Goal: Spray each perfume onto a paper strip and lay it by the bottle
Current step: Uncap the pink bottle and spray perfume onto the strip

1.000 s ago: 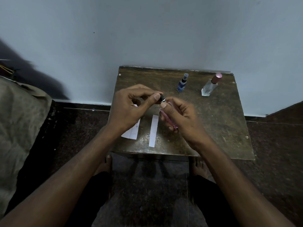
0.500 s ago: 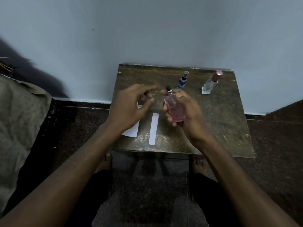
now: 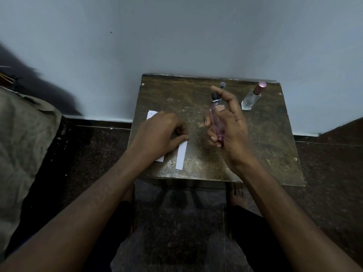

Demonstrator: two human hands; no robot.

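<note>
A: Since the cap came off a second ago, the left hand (image 3: 157,134) has dropped to the paper strip (image 3: 181,155) at centre frame — fingertips pinching its top end.

B: Right hand (image 3: 227,124) wraps the pink bottle (image 3: 217,122) upright above the desk (image 3: 265,154), forefinger raised over the nozzle — spray looks next.

A pink-tinted clear bottle (image 3: 217,122) with a black sprayer; a clear bottle (image 3: 250,101) capped in rosy pink; white paper strips (image 3: 181,156) on a mottled brown, scuffed table (image 3: 255,150); pale blue-grey wall (image 3: 176,36).
</note>
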